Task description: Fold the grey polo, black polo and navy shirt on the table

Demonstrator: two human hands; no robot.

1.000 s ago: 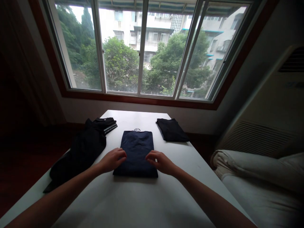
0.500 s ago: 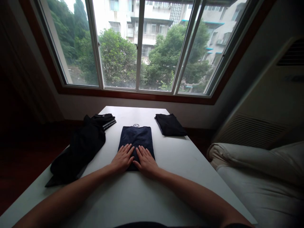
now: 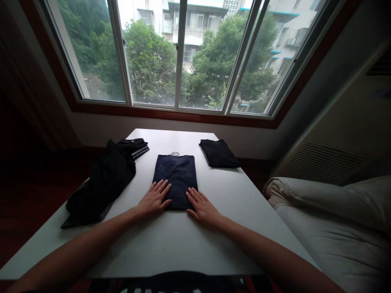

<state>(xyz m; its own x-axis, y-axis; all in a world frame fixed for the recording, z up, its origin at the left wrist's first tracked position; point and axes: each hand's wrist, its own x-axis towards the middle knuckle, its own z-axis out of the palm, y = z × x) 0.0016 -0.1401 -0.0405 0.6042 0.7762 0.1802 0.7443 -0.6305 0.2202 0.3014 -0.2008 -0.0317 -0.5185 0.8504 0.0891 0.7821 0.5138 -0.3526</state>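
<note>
A navy garment [image 3: 176,173], folded into a flat rectangle, lies in the middle of the white table [image 3: 171,248]. My left hand [image 3: 153,199] rests with fingers stretched out over its near left corner. At the near right corner, my right hand [image 3: 203,206] is spread, its fingertips on the cloth edge and its palm over the table. Neither hand grips anything. A small looped cord or ring [image 3: 175,154] shows at the garment's far edge.
A loose heap of black clothing [image 3: 105,183] with a striped part lies along the table's left side. Another dark folded garment [image 3: 219,153] sits at the far right corner. Beyond the table's right edge is a pale cushioned sofa [image 3: 326,203]. A window [image 3: 177,61] stands behind.
My hands have moved apart across the navy garment, the right one sliding outward to the right edge and the left one slightly left. The camera view has tilted down a little.
</note>
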